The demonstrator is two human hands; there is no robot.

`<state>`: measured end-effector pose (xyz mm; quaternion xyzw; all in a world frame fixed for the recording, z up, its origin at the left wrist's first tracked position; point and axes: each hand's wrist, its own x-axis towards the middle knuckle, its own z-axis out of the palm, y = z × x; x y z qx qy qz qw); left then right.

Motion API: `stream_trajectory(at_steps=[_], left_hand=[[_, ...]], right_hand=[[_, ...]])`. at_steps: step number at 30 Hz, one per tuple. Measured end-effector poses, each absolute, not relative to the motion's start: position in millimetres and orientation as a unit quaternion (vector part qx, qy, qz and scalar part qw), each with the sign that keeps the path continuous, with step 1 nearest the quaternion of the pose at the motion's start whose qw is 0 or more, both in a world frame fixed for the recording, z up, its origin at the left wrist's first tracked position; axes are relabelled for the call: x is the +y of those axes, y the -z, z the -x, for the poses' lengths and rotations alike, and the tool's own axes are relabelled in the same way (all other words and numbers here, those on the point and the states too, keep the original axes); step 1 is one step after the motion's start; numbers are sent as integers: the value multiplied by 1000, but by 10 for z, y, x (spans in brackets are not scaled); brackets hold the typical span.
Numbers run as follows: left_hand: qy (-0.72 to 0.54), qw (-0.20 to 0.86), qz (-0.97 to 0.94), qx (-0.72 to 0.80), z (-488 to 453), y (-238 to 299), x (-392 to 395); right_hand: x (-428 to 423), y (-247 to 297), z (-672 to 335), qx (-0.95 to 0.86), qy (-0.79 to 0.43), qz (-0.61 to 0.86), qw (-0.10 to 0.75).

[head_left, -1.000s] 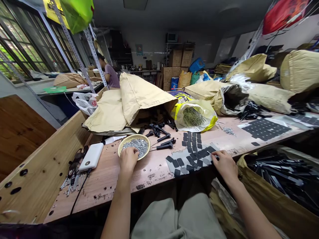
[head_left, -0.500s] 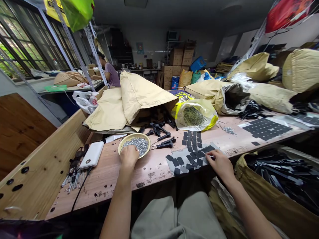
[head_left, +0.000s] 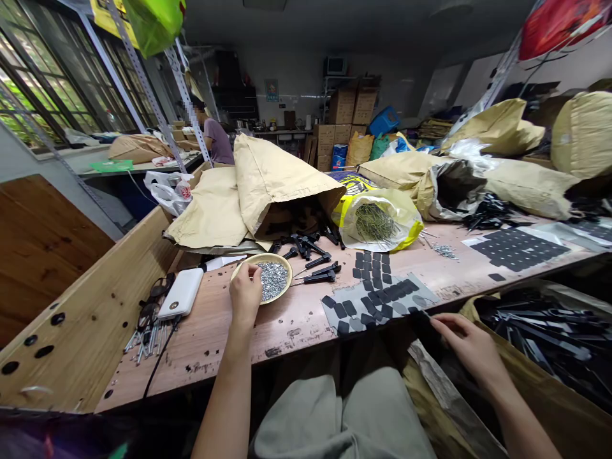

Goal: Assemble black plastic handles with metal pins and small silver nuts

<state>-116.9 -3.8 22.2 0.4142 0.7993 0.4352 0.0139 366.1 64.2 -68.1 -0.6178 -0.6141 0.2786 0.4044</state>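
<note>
My left hand point(head_left: 245, 294) rests at the near rim of a yellow bowl point(head_left: 283, 261) filled with small silver screws point(head_left: 273, 280), fingers curled into the pile in a pinch. My right hand point(head_left: 466, 344) hangs just off the table's front edge, fingers pinched on a thin black part point(head_left: 424, 315) that I cannot name. It is beside a grey sheet of black adhesive pads point(head_left: 377, 299). Black handled parts point(head_left: 318, 264) lie behind the bowl.
A white power bank point(head_left: 182, 292) with cable, glasses and loose metal pins point(head_left: 148, 331) lie at left. Tan paper sacks point(head_left: 272, 182) and a yellow bag of pins point(head_left: 375, 220) stand behind. An open sack of black parts point(head_left: 540, 331) sits at right. Another person point(head_left: 215, 137) works far back.
My right hand has pulled back from the pad sheet, off the table edge toward me. My left hand stayed at the screw bowl, shifting slightly up its near rim.
</note>
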Motion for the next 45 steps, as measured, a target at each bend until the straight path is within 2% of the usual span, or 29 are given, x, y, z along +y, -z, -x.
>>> stream_trajectory(at_steps=[5,9,11,14,19,22,25,28,31,36,45], left_hand=[[-567,41,-382,728,1141,-193,-89],[-636,81,-366,674,990,-197,-130],[-662,136,-356,645,879,-190,-164],[-698,255,-325,585,707,-174,-238],[-752,417,-209,466,571,-204,-399],[-766,471,-141,415,579,-242,-479],[-763,515,-97,378,569,-259,-508],[-758,541,-77,356,497,-266,-490],[-749,560,-79,345,390,-275,-466],[-739,556,-132,358,258,-284,-489],[-723,496,-232,422,246,-322,-539]], right_hand=[[596,716,-3829,-555,-224,669,441],[649,575,-3005,-654,-221,562,456],[692,504,-2369,-762,-208,443,424],[785,435,-1458,-871,-121,303,367],[969,435,-704,-911,0,288,295],[1001,459,-729,-917,-22,274,290],[887,413,-928,-901,-118,279,311],[628,253,-1143,-843,-243,298,377],[348,43,-1287,-808,-288,277,433],[127,-163,-1400,-831,-241,244,437],[48,-204,-1434,-849,-125,241,454]])
